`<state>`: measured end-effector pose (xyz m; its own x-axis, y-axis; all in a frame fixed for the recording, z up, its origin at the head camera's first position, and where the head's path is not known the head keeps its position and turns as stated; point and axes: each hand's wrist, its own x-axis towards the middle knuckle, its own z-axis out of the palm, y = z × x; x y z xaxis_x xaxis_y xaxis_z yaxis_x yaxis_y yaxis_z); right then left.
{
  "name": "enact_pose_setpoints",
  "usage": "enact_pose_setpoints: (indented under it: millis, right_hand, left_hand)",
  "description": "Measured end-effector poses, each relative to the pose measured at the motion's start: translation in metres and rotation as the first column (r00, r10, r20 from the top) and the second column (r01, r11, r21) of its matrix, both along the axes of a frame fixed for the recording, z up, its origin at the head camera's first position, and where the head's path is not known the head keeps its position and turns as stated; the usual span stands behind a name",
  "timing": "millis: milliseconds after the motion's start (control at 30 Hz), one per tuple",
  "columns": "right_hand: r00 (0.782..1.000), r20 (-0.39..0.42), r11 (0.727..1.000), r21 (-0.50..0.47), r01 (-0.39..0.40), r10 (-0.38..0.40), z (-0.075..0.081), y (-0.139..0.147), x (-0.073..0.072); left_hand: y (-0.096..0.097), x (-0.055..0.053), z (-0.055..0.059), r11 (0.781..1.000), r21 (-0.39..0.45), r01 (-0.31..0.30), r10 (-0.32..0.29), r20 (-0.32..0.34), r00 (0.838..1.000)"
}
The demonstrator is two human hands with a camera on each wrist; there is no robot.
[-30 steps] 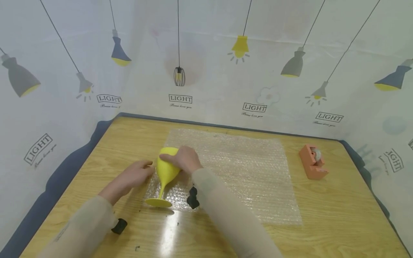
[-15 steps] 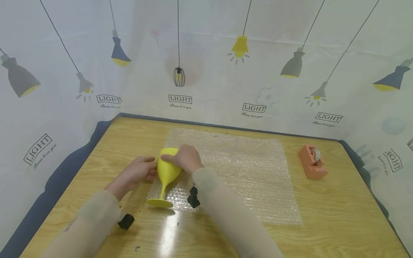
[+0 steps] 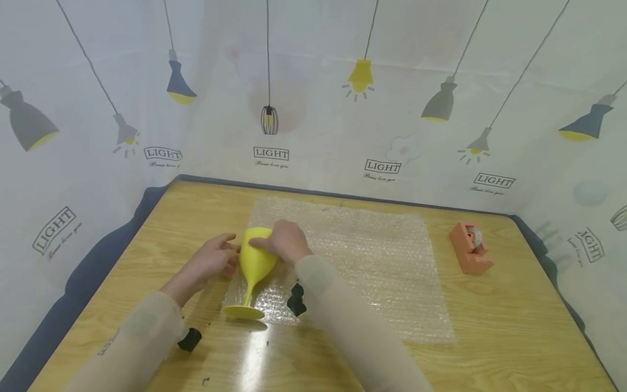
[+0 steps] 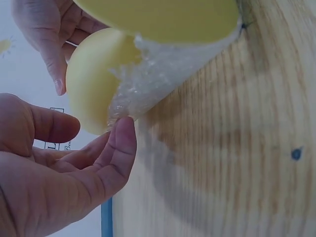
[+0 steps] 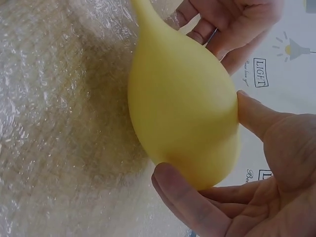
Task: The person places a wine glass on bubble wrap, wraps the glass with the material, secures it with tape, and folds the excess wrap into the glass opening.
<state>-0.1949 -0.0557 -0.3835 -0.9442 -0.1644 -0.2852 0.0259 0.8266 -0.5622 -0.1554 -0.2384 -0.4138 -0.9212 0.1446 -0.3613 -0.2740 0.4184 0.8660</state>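
Note:
A yellow goblet (image 3: 257, 261) lies on the left part of a clear bubble wrap sheet (image 3: 367, 267), its foot toward me. My right hand (image 3: 289, 242) grips the bowl, thumb on one side and fingers on the other, as the right wrist view shows around the goblet (image 5: 182, 98). To the left of the bowl is my left hand (image 3: 208, 264). In the left wrist view, its fingertips (image 4: 126, 131) touch the raised edge of the bubble wrap (image 4: 153, 76) against the goblet, while the thumb stays apart from them. The goblet hides part of the wrap.
An orange tape dispenser (image 3: 471, 249) with a roll of clear tape stands at the right of the wooden table (image 3: 519, 326). A white curtain (image 3: 323, 125) printed with lamps surrounds the back and sides. Small dark specks dot the table's front.
My left hand has moved right and slightly up, reaching the wrap's edge beside the goblet. The right hand keeps hold of the goblet, almost in place. The head view has shifted slightly.

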Motion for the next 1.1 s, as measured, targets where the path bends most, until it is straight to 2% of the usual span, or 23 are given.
enact_pose_setpoints:
  millis: [200, 300, 433, 533, 700, 1000, 1100]
  right_hand:
    - [0.999, 0.032, 1.0, -0.028, 0.002, -0.001, 0.0, 0.003, 0.001]
    - [0.999, 0.037, 1.0, -0.015, -0.022, 0.022, 0.001, 0.006, 0.0]
    - [0.999, 0.035, 0.999, -0.009, -0.041, 0.041, 0.003, 0.01, -0.001]
    - [0.999, 0.048, 0.999, -0.041, -0.024, 0.025, 0.005, 0.014, -0.001]
    - [0.997, 0.078, 0.997, -0.08, 0.0, 0.006, 0.005, 0.02, 0.0]
    - [0.998, 0.014, 0.998, 0.026, -0.057, 0.057, 0.008, 0.024, -0.001]
    - [0.998, -0.009, 0.997, 0.038, -0.06, 0.06, 0.009, 0.028, -0.001]
  left_hand:
    - [0.0, 0.003, 0.0, 0.999, -0.046, 0.028, -0.03, -0.047, 0.998]
    - [0.0, 0.003, -0.002, 0.995, -0.091, 0.047, -0.056, -0.1, 0.993]
    - [0.0, 0.001, -0.003, 0.968, -0.234, 0.087, -0.142, -0.227, 0.964]
    - [0.001, -0.001, -0.003, 0.942, -0.321, 0.095, -0.192, -0.285, 0.939]
    - [0.003, -0.002, -0.004, 0.939, -0.33, 0.1, -0.203, -0.296, 0.933]
    - [0.003, -0.004, -0.001, 0.938, -0.335, 0.085, -0.202, -0.331, 0.922]
    - [0.005, -0.006, -0.001, 0.937, -0.339, 0.085, -0.21, -0.351, 0.913]
